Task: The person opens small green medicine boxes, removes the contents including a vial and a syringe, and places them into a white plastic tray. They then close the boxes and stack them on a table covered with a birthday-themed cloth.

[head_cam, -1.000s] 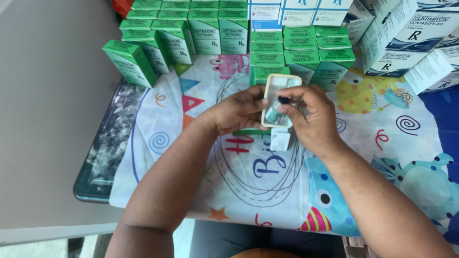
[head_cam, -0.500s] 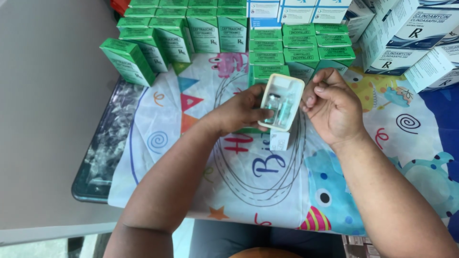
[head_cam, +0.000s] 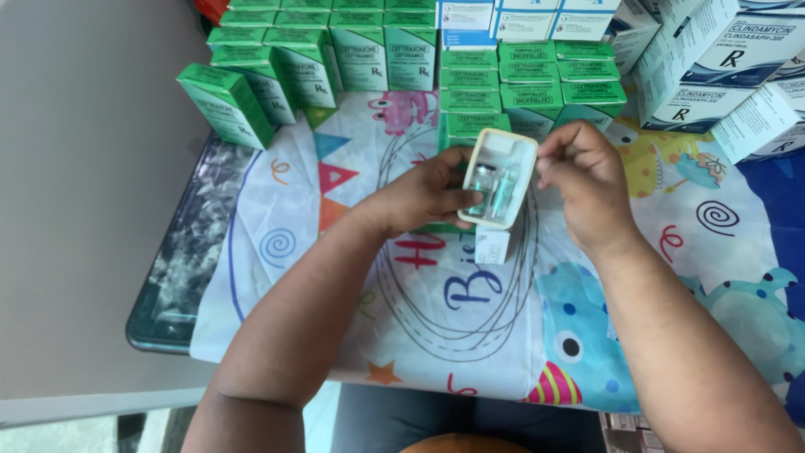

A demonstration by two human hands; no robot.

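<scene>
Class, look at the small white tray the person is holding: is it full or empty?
Not empty. The white tray, gripped by the left hand, holds a small glass vial and a second clear item beside it; the right hand touches its edge.

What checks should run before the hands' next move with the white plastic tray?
1. Left hand grip on white plastic tray: ok, fingers on its left edge.
2. Small glass vial seated in tray: ok.
3. Right hand touching tray's right edge: cannot tell.
4. Tray level: not ok, tilted toward the camera.
5. Small white carton below tray closed: cannot tell.
</scene>
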